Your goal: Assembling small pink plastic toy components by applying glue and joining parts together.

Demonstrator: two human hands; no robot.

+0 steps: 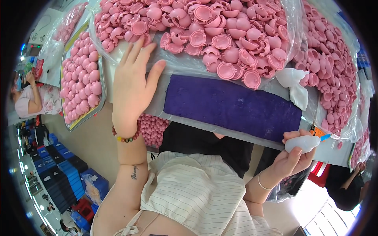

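Observation:
My left hand [136, 78] is stretched out flat, fingers spread, with its fingertips at the near edge of a big heap of pink hollow half shells [232, 35]. Whether the fingertips press on a shell cannot be made out. In my right hand [293, 157] is a small translucent white squeeze bottle [301, 144] with a thin blue nozzle, tilted to the right. Between my hands, a dark purple cloth mat [228, 106] lies along the near edge of the grey table [157, 94]. A crumpled white tissue [293, 86] rests by the mat's right end.
A tray [103, 92] of closed pink balls stands on the left. More pink shells [330, 78] lie in clear plastic on the right. An orange tool [315, 133] is behind the bottle. Pink balls [152, 129] sit below the table edge. Other people work at both sides.

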